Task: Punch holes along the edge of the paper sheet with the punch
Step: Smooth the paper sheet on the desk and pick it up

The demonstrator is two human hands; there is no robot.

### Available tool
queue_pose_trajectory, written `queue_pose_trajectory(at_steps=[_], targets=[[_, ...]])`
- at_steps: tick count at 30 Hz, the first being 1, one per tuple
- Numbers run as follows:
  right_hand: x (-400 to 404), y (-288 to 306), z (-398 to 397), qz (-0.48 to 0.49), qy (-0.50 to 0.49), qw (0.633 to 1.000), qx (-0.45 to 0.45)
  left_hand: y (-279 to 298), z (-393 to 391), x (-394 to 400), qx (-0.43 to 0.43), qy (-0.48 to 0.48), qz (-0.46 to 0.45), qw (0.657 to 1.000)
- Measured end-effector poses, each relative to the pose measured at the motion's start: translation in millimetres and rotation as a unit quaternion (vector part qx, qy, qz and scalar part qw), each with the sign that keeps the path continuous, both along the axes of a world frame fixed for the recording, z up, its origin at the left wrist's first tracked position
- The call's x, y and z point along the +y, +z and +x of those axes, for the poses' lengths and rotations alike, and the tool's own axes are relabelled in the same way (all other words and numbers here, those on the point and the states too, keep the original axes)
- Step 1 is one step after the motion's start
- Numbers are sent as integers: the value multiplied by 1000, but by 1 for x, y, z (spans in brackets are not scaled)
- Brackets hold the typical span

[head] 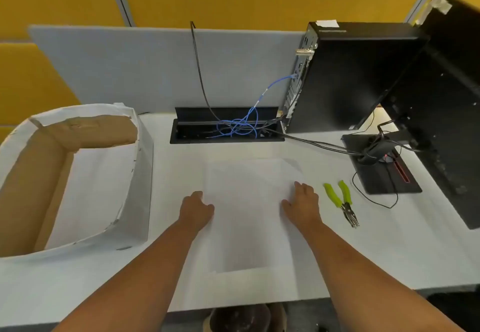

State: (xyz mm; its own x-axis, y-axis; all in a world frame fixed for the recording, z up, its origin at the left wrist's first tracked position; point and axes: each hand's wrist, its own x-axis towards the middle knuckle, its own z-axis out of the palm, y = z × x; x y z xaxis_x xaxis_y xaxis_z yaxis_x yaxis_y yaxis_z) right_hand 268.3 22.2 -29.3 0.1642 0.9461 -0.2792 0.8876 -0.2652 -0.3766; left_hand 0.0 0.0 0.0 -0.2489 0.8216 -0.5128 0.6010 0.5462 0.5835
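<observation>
On the white table [389,248], a paper sheet [246,217] is laid flat at the centre. Its left edge is touched by the left hand [196,208], fingers loosely curled, nothing grasped; its right edge is pressed by the right hand [302,204], fingers relaxed. At three o'clock of the right hand, just beside it, the green-handled punch [341,200] is left untouched.

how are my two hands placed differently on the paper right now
The left hand has its fingers curled loosely at the paper sheet's left edge; the right hand lies flatter, fingers extended, at the right edge. The right hand is close to the punch; the left is far from it. Neither holds anything.
</observation>
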Motion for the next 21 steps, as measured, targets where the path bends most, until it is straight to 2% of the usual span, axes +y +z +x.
queue_pose_trajectory(at_steps=[5, 8, 13, 18, 21], targets=[[8, 0, -4, -33, 8, 999, -17, 0, 3, 12, -10, 51, -9, 999], [9, -2, -6, -34, 38, 997, -56, -1, 8, 16, -21, 81, -12, 996], [9, -8, -7, -42, 79, 991, -95, -6, 14, 24, -89, 150, -16, 985], [10, -10, -6, -37, 91, 989, -107, -4, 24, 23, -145, 176, -27, 973], [11, -7, -8, -45, 90, 989, -109, -8, 24, 25, -171, 184, 10, 968]])
